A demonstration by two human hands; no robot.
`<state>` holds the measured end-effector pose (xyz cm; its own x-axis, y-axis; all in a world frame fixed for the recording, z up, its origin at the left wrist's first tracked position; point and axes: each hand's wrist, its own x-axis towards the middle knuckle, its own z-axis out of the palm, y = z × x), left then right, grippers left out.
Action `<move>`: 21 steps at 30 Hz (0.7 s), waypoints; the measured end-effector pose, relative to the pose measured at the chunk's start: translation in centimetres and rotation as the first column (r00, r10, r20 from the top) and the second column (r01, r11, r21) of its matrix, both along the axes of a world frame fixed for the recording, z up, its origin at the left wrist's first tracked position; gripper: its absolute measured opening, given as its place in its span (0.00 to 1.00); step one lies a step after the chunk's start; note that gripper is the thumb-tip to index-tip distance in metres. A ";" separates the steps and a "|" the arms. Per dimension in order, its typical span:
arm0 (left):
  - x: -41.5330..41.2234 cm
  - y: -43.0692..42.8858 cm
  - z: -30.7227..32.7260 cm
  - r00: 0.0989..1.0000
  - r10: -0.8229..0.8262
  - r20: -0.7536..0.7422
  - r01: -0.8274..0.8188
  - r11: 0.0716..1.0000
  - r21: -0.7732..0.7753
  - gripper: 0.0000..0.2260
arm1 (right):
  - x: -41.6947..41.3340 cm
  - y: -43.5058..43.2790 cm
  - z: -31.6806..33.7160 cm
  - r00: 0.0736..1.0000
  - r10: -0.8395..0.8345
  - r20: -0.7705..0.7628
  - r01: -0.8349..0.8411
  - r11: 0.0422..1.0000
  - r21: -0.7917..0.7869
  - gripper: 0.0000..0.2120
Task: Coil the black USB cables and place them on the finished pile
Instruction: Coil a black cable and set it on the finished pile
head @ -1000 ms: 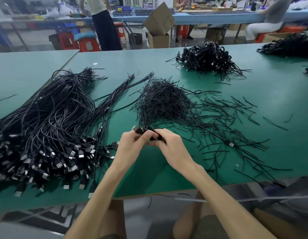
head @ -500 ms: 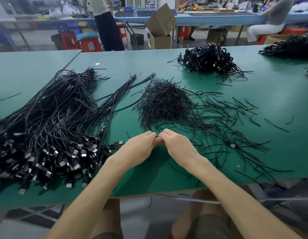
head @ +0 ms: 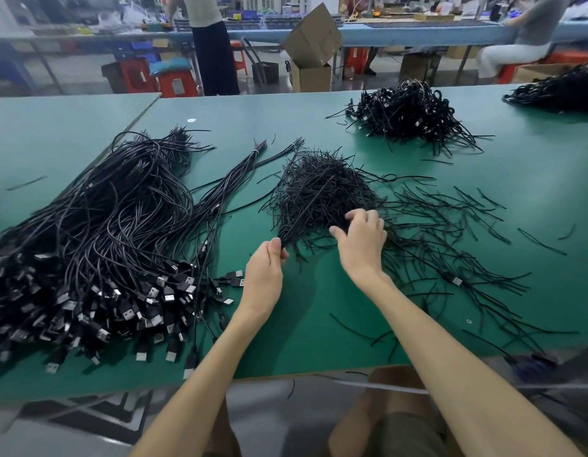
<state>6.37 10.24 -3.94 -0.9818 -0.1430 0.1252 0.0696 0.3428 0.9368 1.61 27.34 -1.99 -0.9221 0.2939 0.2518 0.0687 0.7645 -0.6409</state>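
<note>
Black, thin and limp, the USB cables [head: 104,242] lie in a big loose heap to the left of the left hand [head: 264,270], their plugs fanned toward the table's near edge. A few stray plugs [head: 236,280] lie just beside that hand.

Each cable looks light and springy rather than stiff. I'd expect a coil to spring open unless it is pinched across all its loops, so the sensible hold is where the loops cross, not on the smooth plug.

The left hand pinches a black strand [head: 305,209] between thumb and forefinger. The strand runs up and away over the pile of wire ties [head: 319,189], and I cannot tell whether it is a cable or a long tie. The right hand [head: 361,240] has its fingers curled into the near side of that tie pile, thumb out. Whether it has caught a tie is hidden.

The finished pile [head: 408,110] of coiled cables sits well beyond the right hand, further back and to its right. Bare green table mat [head: 312,324] lies under both wrists and between the tie pile and the finished pile, which leaves room for the carry. The loose ties spread to the right of the right hand could snag a coil. The table's front edge runs under the forearms, so a dropped coil might slide off.
</note>
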 end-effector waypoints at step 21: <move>-0.5 -0.6 0.0 0.999 -0.047 0.012 0.048 0.986 -0.160 0.18 | 6.9 -2.6 0.8 0.971 0.181 -0.156 -0.239 0.756 -0.609 0.07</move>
<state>5.90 9.63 -3.98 -0.9881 -0.0753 0.1342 0.0813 0.4846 0.8709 8.50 24.71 -1.19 -0.9636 0.2139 0.1603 -0.1206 0.1873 -0.9749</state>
